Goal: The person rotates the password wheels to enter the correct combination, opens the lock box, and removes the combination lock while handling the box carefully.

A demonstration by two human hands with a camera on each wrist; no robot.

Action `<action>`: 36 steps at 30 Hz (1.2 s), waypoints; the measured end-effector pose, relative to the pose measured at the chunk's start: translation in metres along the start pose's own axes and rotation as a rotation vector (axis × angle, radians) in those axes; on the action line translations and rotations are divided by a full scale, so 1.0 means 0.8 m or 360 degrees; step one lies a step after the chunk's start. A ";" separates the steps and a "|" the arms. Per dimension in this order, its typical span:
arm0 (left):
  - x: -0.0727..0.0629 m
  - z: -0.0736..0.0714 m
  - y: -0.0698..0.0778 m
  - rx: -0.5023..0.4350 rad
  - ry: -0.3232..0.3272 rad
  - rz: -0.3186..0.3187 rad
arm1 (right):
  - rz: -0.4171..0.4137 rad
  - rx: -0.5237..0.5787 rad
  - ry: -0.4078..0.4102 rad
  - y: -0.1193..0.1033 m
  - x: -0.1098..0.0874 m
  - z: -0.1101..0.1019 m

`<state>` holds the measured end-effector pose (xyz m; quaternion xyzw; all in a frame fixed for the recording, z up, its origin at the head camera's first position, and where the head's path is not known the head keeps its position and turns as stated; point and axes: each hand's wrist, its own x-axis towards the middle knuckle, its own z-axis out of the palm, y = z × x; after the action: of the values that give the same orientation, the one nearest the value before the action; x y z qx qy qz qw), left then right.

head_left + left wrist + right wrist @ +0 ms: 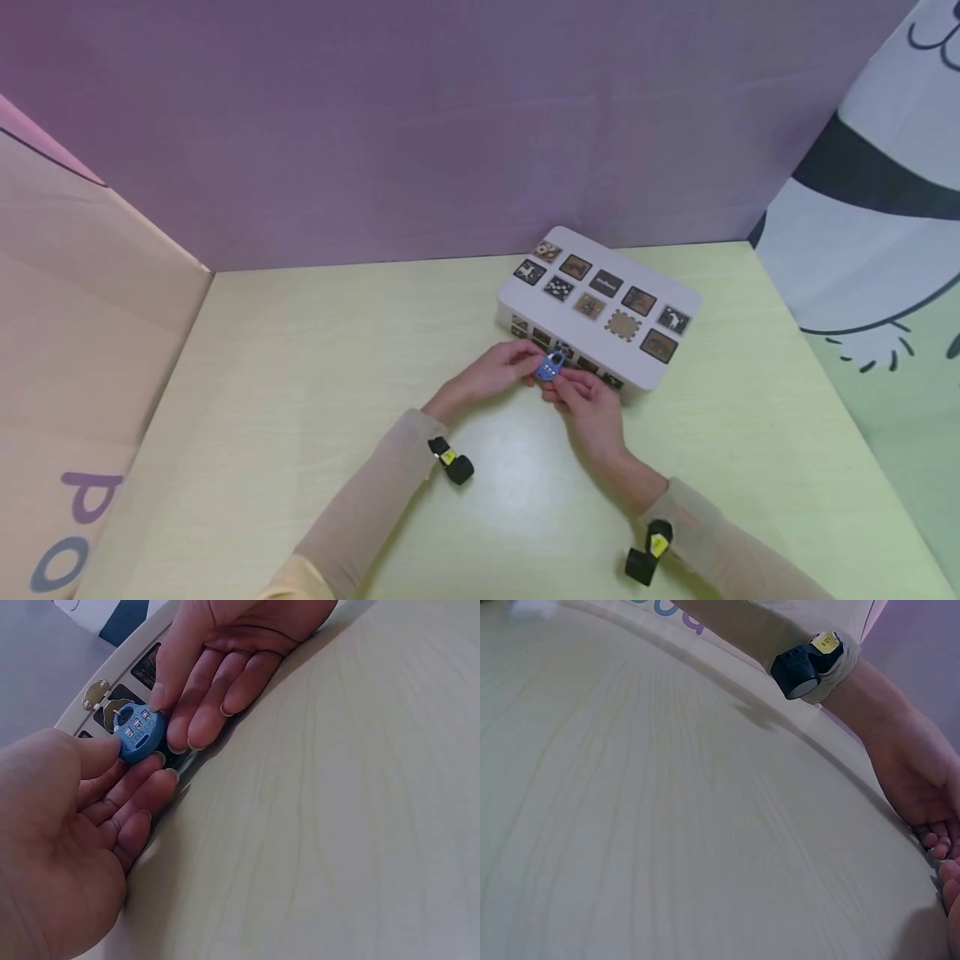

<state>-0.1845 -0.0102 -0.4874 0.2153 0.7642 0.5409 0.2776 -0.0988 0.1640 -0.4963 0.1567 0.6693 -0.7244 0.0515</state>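
A small blue combination padlock [139,733] with three number dials hangs at a metal hasp [96,696] on the front of a white box [600,250]. My left hand [501,368] pinches the padlock from its left side, thumb on its edge. From the other side my right hand [592,410] pinches it too, the thumb tip near the dials. In the left wrist view both hands' remaining fingers lie curled beneath the padlock. Whether the shackle is locked cannot be made out. The right wrist view shows the left hand [919,776] but not the padlock.
The box lid carries dark and tan square pictures. It sits angled on a pale wood-grain table [300,375], close to a purple back panel [412,150]. Printed panels stand at left and right. Each sleeve bears a black wrist camera [452,461].
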 end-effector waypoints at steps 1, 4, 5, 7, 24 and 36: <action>0.000 0.000 -0.001 -0.0012 0.0003 0.0004 | -0.0001 0.0000 0.0001 0.000 0.000 0.000; 0.000 0.000 -0.003 -0.0045 0.0009 0.0019 | -0.0002 0.0010 0.0004 0.000 0.000 0.000; 0.000 -0.001 -0.004 -0.0061 0.0010 0.0024 | -0.0003 0.0011 0.0006 0.000 0.000 0.000; 0.000 -0.001 -0.004 -0.0087 0.0011 0.0025 | -0.0007 0.0009 0.0009 0.000 0.001 0.001; 0.000 -0.002 -0.007 -0.0228 0.0008 0.0021 | 0.0086 -0.0083 -0.0139 -0.009 0.008 -0.003; 0.001 0.004 -0.006 -0.0210 0.0096 0.0002 | 0.0056 -0.0132 -0.0142 -0.010 0.008 -0.002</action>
<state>-0.1829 -0.0092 -0.4930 0.1807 0.7347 0.5965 0.2678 -0.1071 0.1674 -0.4903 0.1339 0.6929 -0.7014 0.1005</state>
